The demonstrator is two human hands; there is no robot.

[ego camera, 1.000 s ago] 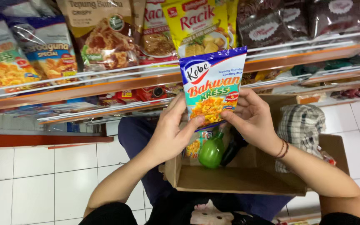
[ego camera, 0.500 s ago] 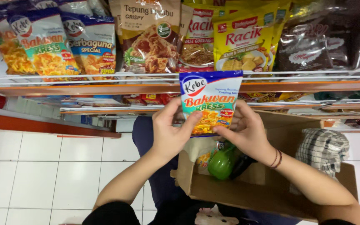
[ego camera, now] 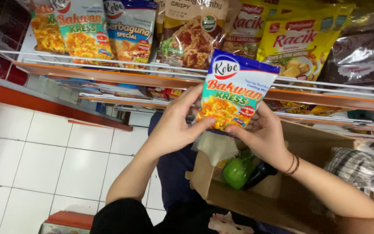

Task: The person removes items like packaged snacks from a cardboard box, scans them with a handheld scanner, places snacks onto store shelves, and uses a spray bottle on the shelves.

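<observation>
Seen from above, a person's two bare arms reach forward over a white tiled floor (ego camera: 44,160). Nearest, below the hands, sits an open cardboard box (ego camera: 282,195) holding a green plastic bottle (ego camera: 238,171) and, at its right, a checked cloth (ego camera: 356,167).

Above the box, both hands hold one flat packet of frying mix (ego camera: 232,93), blue, teal and yellow, upright and tilted slightly right. The left hand (ego camera: 172,130) closes thumb and fingers on the packet's lower left edge; the right hand (ego camera: 262,132) pinches its lower right corner, a dark bracelet on that wrist.

Just beyond, an orange-edged shelf with a white wire rail (ego camera: 109,67) carries a row of similar packets (ego camera: 109,30), crowded and leaning forward.

The packet is gripped only along its bottom edge, so its top could flop over or slip out. Being so near the rail, it could also knock the leaning packets, which look likely to tip off into the box or onto the floor.
</observation>
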